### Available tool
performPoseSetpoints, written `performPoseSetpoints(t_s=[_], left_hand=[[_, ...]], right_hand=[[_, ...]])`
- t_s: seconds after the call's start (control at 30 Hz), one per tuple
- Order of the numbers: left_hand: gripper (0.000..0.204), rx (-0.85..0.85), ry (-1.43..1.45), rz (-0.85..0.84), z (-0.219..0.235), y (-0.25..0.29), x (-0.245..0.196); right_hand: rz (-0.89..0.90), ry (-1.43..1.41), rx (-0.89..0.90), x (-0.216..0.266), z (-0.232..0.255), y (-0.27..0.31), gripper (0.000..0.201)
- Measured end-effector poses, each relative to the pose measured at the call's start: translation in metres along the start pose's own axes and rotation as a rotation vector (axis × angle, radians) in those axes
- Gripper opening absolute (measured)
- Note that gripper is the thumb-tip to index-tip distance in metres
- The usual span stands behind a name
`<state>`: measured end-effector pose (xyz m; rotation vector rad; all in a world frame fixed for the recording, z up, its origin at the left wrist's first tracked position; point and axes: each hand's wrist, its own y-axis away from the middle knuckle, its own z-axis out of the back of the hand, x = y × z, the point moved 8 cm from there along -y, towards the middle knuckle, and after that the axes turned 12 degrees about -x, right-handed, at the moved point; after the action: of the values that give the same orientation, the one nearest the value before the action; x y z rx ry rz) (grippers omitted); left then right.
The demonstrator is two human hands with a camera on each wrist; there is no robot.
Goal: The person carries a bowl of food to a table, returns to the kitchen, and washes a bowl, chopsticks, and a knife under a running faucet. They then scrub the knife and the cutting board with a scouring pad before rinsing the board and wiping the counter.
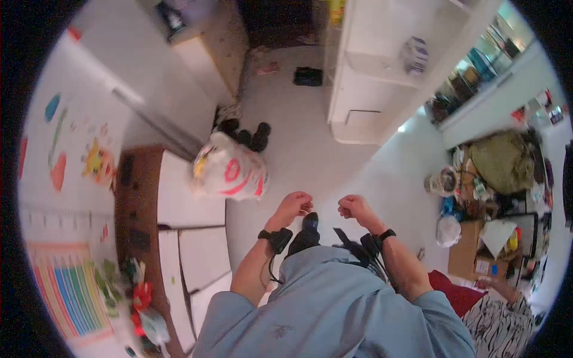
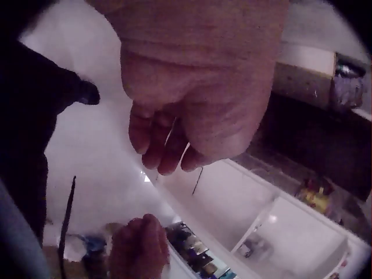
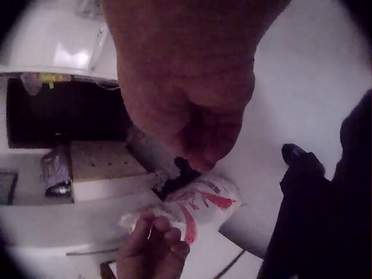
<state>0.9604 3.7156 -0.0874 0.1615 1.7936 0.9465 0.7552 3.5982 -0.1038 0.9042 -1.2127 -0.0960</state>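
Note:
Both hands are raised in front of the person's body, apart from each other, over the pale floor [image 1: 334,173]. The left hand [image 1: 292,207] has loosely bent fingers, and nothing shows in it in the left wrist view. Opposite it, the right hand [image 1: 356,210] has its fingers curled inward. Its palm is dark in the right wrist view, and no held thing shows there. Nearest the left hand is a full white plastic bag [image 1: 224,170] with red print, standing on the floor ahead and to the left.
Left of the bag runs a low cabinet [image 1: 191,194] with white fronts. A white shelf unit [image 1: 364,107] stands ahead. On the right are cardboard boxes [image 1: 465,247] and clutter, with another person's arm [image 1: 507,291] nearby. Dark shoes [image 1: 260,137] lie behind the bag.

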Motion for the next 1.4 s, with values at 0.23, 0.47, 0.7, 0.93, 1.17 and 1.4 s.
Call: performPoseSetpoints(t_s=[0.23, 0.47, 0.7, 0.93, 1.17, 1.4], left_hand=[[0.016, 0.211, -0.239, -0.021, -0.105, -0.124, -0.075], [0.015, 0.228, -0.349, 0.041, -0.255, -0.214, -0.103], [0.013, 0.211, -0.370, 0.078, -0.465, -0.290, -0.144], [0.013, 0.347, -0.440, 0.073, -0.677, -0.347, -0.171], [0.014, 0.402, -0.546, 0.092, -0.815, -0.434, -0.212], [0.015, 0.507, -0.563, 0.052, -0.954, -0.542, -0.282]], right_hand=[[-0.085, -0.179, -0.118, 0.045, 0.097, -0.065, 0.019], [-0.084, -0.189, -0.155, 0.070, 0.232, -0.155, 0.023], [-0.044, -0.247, -0.128, 0.125, 0.441, -0.219, 0.016], [-0.050, -0.301, -0.228, 0.166, 0.639, -0.262, 0.016], [-0.093, -0.331, -0.290, 0.187, 0.759, -0.343, 0.016], [-0.107, -0.281, -0.329, 0.255, 0.888, -0.427, 0.014]])
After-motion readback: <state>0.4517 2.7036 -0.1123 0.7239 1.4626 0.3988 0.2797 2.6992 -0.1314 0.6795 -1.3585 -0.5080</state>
